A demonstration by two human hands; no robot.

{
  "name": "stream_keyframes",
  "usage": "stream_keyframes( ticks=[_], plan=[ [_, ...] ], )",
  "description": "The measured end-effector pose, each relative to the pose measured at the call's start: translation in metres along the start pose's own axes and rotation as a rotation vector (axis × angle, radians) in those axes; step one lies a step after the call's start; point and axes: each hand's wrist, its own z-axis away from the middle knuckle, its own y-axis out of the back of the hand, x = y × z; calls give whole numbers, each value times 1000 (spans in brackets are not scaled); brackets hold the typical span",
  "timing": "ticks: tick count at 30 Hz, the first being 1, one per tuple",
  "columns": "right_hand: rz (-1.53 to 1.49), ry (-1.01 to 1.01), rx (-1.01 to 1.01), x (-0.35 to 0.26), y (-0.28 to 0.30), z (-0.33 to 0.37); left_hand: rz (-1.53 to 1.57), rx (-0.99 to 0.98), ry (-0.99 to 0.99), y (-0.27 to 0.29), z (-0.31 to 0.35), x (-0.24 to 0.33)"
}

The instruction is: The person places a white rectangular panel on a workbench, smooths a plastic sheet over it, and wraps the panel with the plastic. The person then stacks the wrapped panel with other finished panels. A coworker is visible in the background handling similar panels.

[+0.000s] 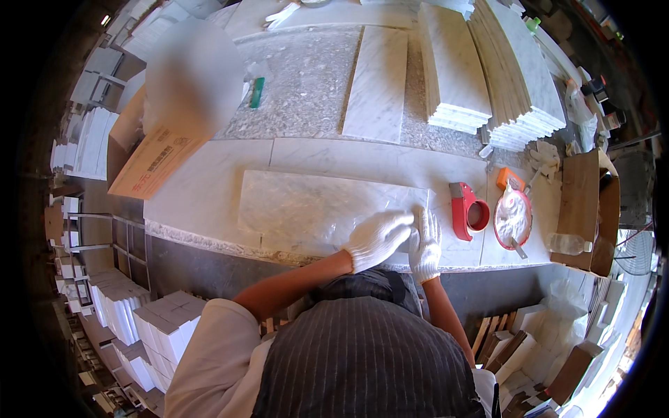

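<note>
A long white marble tile [306,209] with grey veins lies lengthwise before me on the pale work table. Its surface is glossy and wrinkled, as if clear film covers it. My left hand [380,240], in a white knitted glove, rests at the tile's right part with fingers stretched and slightly blurred. My right hand [426,245], gloved likewise, is at the tile's right end with fingers straight, pointing away from me. The two hands nearly touch. Just right of them sits a red tape dispenser [460,212].
Right of the dispenser are a bowl of white paste [512,216], an orange block [510,179], a clear bottle [568,244] and a cardboard box [582,202]. Marble tile stacks [460,66] stand behind. At left, a cardboard piece [160,157] adjoins a blurred area.
</note>
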Motion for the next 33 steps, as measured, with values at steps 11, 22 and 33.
stream_keyframes(
  ticks=[11, 22, 33],
  plan=[
    [-101, 12, 29, -5, 3, 0, -1032, 363, 217, 77, 52, -73],
    [-198, 60, 34, -2, 4, 0, -768, 719, 724, 153, 133, -105],
    [-255, 44, 73, -1, -1, 2, -126, 936, 726, 151, 134, -114]
  ],
)
